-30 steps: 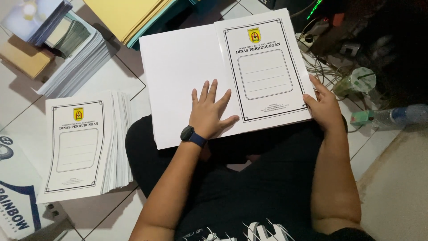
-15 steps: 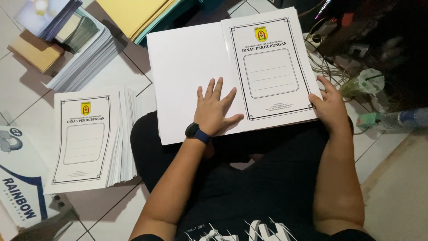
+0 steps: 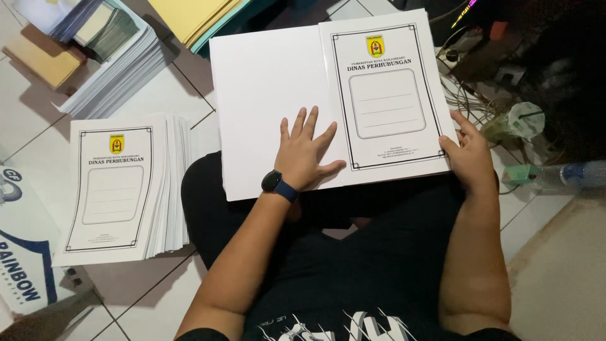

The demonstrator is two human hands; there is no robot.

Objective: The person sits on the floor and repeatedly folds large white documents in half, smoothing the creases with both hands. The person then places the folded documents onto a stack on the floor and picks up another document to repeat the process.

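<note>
A large white cover sheet [image 3: 271, 82] lies spread open across my lap, blank on its left half, with a black-framed panel and a yellow crest on its right half. My left hand [image 3: 306, 151], a dark watch on its wrist, rests flat with fingers spread on the blank half near the centre fold. My right hand [image 3: 470, 155] grips the sheet's lower right corner, thumb on top.
A stack of folded matching covers [image 3: 120, 189] sits on the tiled floor to my left. Behind it lie piles of white paper [image 3: 120, 69] and yellow sheets [image 3: 189, 16]. Cables, a plastic cup [image 3: 524, 123] and a lying bottle [image 3: 562, 173] are at the right.
The view has drifted slightly, so everything sits a little right and lower in frame. Both hands keep the same hold on the sheet.
</note>
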